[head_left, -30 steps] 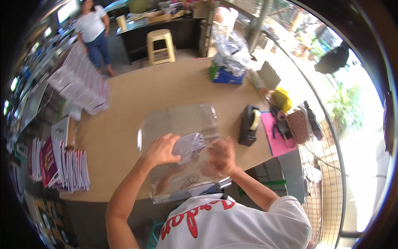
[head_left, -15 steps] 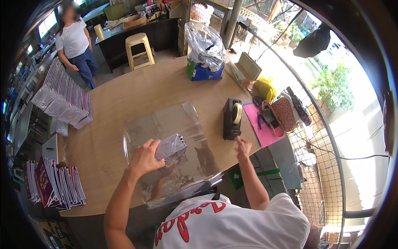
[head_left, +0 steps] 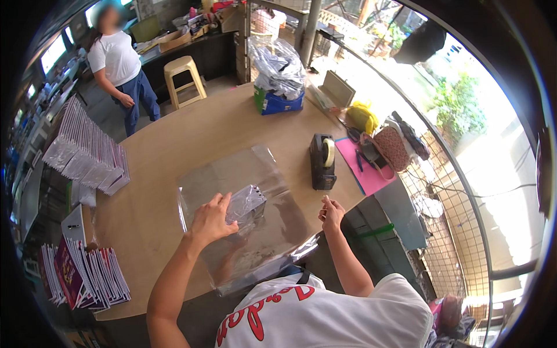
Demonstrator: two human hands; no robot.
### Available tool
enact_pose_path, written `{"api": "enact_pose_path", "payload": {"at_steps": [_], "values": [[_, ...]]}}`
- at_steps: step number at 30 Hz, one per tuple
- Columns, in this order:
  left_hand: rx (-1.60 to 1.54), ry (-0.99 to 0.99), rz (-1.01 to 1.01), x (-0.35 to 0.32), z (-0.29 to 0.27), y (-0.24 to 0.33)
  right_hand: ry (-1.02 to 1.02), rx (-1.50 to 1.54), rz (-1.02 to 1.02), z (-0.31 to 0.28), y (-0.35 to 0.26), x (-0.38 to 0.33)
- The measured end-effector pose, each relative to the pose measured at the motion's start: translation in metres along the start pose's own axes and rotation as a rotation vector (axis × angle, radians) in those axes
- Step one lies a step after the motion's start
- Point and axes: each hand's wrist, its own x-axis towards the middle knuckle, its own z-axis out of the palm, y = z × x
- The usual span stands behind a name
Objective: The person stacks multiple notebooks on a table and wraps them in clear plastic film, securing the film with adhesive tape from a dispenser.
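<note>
A small spiral-bound notepad stack (head_left: 248, 203), wrapped in clear plastic film, lies on large clear plastic sheets (head_left: 272, 232) in front of me. My left hand (head_left: 212, 220) holds its left end, with the thumb on the near side and fingers on the far side. To the right, my right hand (head_left: 332, 213) is closed in a pinch just off the near end of a black tape dispenser (head_left: 322, 168). A tiny pale bit, seemingly a piece of tape, shows at its fingertips. The dispenser carries a roll of tape (head_left: 329, 153).
Wrapped notebooks (head_left: 84, 148) are stacked high at the left, with spiral notebooks (head_left: 87, 272) nearer. A blue-green box of crumpled plastic (head_left: 279, 101) stands at the far edge. Pink paper (head_left: 365, 168), scissors (head_left: 353, 133) and a pouch (head_left: 393, 146) lie right. A person (head_left: 119, 64) stands beyond the table.
My right hand has drawn back from the tape dispenser toward me, its fingers pinched. My left hand stays at the notepad stack. The view has shifted slightly, and the person at the back has stepped rightward.
</note>
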Motion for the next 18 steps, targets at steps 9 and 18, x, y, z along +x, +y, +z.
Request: {"api": "enact_pose_path", "payload": {"at_steps": [9, 18], "values": [[-0.022, 0.003, 0.074, 0.012, 0.008, -0.003, -0.076, 0.351, 0.358, -0.022, 0.048, 0.067], [-0.002, 0.040, 0.013, -0.005, 0.006, -0.012, -0.560, -2.023, -0.220, -0.011, -0.060, -0.039]]}}
